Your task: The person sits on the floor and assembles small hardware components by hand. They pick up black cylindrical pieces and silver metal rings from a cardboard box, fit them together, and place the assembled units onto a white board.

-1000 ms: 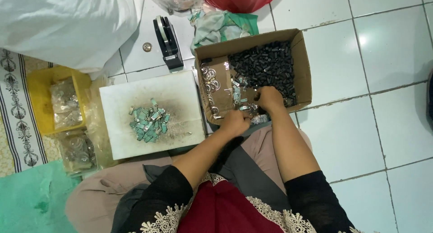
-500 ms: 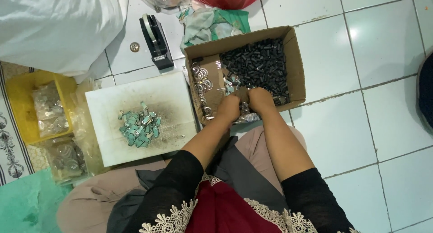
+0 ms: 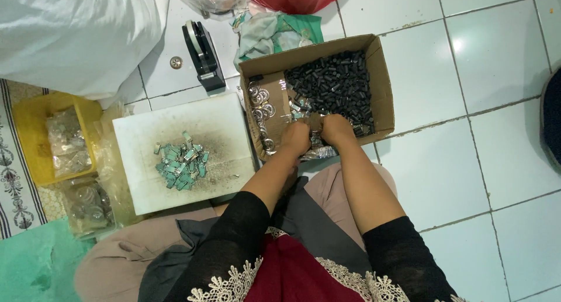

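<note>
Both my left hand [image 3: 296, 139] and my right hand [image 3: 337, 129] dig at the near edge of the cardboard box [image 3: 383, 80] among small metal parts [image 3: 299, 107], each grip hidden so I cannot tell its width, while only a small heap of green pieces [image 3: 180, 162] lies on the white board [image 3: 140, 185] at left and the box seems full of black cylinders [image 3: 333, 86].

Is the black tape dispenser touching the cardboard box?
Apart. The head view shows the tape dispenser on the floor left of the cardboard box, with a strip of bare white tile between them.
</note>
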